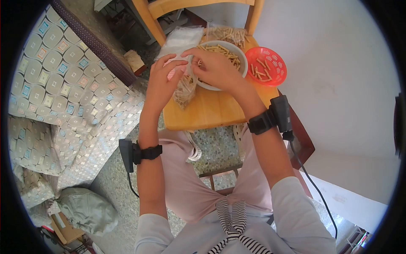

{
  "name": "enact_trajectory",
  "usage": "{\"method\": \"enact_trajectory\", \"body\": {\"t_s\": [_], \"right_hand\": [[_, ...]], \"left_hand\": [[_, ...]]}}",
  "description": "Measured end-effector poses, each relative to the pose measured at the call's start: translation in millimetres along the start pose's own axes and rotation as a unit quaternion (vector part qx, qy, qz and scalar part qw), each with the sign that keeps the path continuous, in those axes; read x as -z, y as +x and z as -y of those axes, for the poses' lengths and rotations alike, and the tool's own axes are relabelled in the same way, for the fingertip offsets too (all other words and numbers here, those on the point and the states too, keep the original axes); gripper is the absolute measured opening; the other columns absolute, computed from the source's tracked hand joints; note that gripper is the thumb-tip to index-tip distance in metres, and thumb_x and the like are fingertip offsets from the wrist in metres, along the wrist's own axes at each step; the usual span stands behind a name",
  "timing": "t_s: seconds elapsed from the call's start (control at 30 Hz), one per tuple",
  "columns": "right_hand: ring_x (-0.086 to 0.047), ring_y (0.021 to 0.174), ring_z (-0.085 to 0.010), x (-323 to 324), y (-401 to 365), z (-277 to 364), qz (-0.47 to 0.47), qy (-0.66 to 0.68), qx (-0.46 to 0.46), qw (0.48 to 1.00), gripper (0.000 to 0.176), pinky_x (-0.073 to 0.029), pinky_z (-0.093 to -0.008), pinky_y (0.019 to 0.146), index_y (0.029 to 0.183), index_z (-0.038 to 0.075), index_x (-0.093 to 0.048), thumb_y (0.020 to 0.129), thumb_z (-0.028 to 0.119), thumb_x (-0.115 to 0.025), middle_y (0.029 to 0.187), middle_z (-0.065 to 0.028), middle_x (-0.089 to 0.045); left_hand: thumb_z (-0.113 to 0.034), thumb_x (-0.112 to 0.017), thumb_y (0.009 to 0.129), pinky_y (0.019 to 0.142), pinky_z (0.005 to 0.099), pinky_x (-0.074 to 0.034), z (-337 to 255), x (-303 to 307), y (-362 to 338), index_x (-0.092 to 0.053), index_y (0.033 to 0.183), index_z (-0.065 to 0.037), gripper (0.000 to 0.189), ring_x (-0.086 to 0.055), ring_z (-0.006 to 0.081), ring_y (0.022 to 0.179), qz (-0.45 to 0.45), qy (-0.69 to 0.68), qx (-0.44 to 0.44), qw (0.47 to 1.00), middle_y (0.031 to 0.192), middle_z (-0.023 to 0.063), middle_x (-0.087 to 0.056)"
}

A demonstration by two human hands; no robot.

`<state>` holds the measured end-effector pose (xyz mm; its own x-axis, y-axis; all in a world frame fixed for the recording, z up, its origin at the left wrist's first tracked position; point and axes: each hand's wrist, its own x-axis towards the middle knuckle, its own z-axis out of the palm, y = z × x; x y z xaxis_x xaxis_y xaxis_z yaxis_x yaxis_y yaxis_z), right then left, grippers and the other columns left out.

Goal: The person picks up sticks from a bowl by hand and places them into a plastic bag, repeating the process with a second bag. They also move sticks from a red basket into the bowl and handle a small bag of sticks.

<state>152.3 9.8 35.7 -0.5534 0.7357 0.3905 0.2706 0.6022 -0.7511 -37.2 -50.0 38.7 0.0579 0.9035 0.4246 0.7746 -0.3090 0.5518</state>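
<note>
A clear plastic bag (185, 94) with short tan sticks in its lower part stands on the front left of the wooden chair seat, leaning by the bowl. My left hand (162, 80) is at the bag's upper left side, fingers curved around its top edge. From the other side, my right hand (218, 70) pinches the bag's top edge with thumb and fingers, the tips partly hidden. Beneath the right hand sits a white bowl (244, 70) holding many of the same tan sticks (226, 51).
A red slotted basket (279, 70) with several sticks rests at the seat's right edge. Behind the bowl lie a filled clear bag (228, 34) and flat clear bags (182, 38). The wooden chair (203, 116) faces me; a patterned cloth-covered bed or sofa (76, 84) is left, a white wall right.
</note>
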Motion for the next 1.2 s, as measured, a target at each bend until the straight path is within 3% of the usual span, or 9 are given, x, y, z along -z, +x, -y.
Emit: {"method": "enact_trajectory", "body": {"t_s": [0.07,0.2,0.3,0.4,0.57,0.7,0.87,0.97,1.2], "right_hand": [[-0.061,0.070,-0.0261,-4,2,2,-0.002,-0.015,0.034,0.999,0.032,-0.049,-0.0355,0.067,0.118,0.014,-0.063,0.087,0.013,-0.059,0.084,-0.0100,-0.066],[-0.061,0.070,-0.0255,-8,-2,6,-0.018,-0.008,0.055,0.998,0.027,-0.049,-0.0355,0.066,0.114,0.013,-0.065,0.088,0.013,-0.058,0.082,-0.0100,-0.064],[-0.060,0.070,-0.0248,-9,0,-1,-0.043,-0.029,0.060,0.997,0.022,-0.048,-0.0353,0.066,0.108,0.012,-0.068,0.089,0.012,-0.058,0.083,-0.0101,-0.062],[-0.059,0.071,-0.0250,-9,0,-2,-0.056,-0.036,0.058,0.996,0.019,-0.047,-0.0355,0.066,0.104,0.012,-0.070,0.089,0.011,-0.058,0.086,-0.0099,-0.060],[-0.057,0.073,-0.0255,-9,2,1,-0.065,-0.040,0.073,0.994,0.018,-0.045,-0.0357,0.067,0.101,0.012,-0.071,0.090,0.010,-0.057,0.088,-0.0090,-0.059],[-0.057,0.075,-0.0255,-12,2,1,-0.054,-0.030,0.076,0.995,0.018,-0.045,-0.0355,0.067,0.102,0.012,-0.071,0.091,0.010,-0.057,0.089,-0.0086,-0.059],[-0.060,0.081,-0.0242,-9,0,10,-0.002,0.037,0.002,0.999,0.023,-0.047,-0.0340,0.073,0.103,0.010,-0.070,0.089,0.028,-0.065,0.095,-0.0082,-0.061],[-0.061,0.086,-0.0225,-2,-3,20,0.066,-0.024,-0.003,0.998,0.032,-0.048,-0.0333,0.077,0.101,0.008,-0.070,0.087,0.037,-0.067,0.099,-0.0081,-0.062],[-0.066,0.086,-0.0234,-2,2,-2,0.026,-0.036,0.034,0.998,0.025,-0.050,-0.0339,0.077,0.097,0.006,-0.069,0.088,0.030,-0.069,0.105,-0.0065,-0.065]], "left_hand": [[-0.020,-0.058,0.095,0.098,0.0372,-0.044,3,8,1,-0.071,0.109,-0.008,0.023,-0.057,0.0293,0.109,0.095,-0.162,0.049,0.981,0.120,0.0091,-0.062],[-0.020,-0.054,0.098,0.094,0.0336,-0.046,10,13,-3,-0.069,0.109,-0.003,0.026,-0.062,0.0282,0.104,0.131,-0.151,0.049,0.979,0.115,0.0120,-0.066],[-0.017,-0.054,0.095,0.090,0.0335,-0.048,10,23,-3,-0.070,0.109,-0.004,0.025,-0.065,0.0277,0.102,0.106,-0.106,0.012,0.989,0.113,0.0138,-0.069],[-0.012,-0.054,0.090,0.086,0.0346,-0.051,6,32,-6,-0.071,0.110,-0.005,0.027,-0.068,0.0276,0.098,0.097,-0.079,0.069,0.990,0.115,0.0139,-0.069],[-0.010,-0.057,0.087,0.082,0.0339,-0.052,8,32,-10,-0.072,0.109,-0.007,0.027,-0.068,0.0282,0.090,0.073,-0.029,0.000,0.997,0.110,0.0114,-0.070],[-0.013,-0.063,0.087,0.084,0.0345,-0.051,6,37,-9,-0.072,0.103,-0.007,0.019,-0.066,0.0283,0.095,0.098,0.000,0.042,0.994,0.111,0.0100,-0.068],[-0.018,-0.070,0.085,0.092,0.0357,-0.047,10,29,-9,-0.074,0.093,-0.007,0.014,-0.058,0.0262,0.111,0.009,0.031,-0.021,0.999,0.127,0.0034,-0.061],[-0.014,-0.071,0.084,0.090,0.0361,-0.047,9,26,-7,-0.072,0.091,-0.003,0.012,-0.059,0.0233,0.110,-0.020,0.041,-0.062,0.997,0.128,0.0049,-0.062],[-0.013,-0.071,0.084,0.091,0.0320,-0.046,-1,28,-6,-0.072,0.089,-0.003,0.011,-0.061,0.0215,0.104,-0.030,0.005,-0.061,0.998,0.123,0.0055,-0.064]]}}
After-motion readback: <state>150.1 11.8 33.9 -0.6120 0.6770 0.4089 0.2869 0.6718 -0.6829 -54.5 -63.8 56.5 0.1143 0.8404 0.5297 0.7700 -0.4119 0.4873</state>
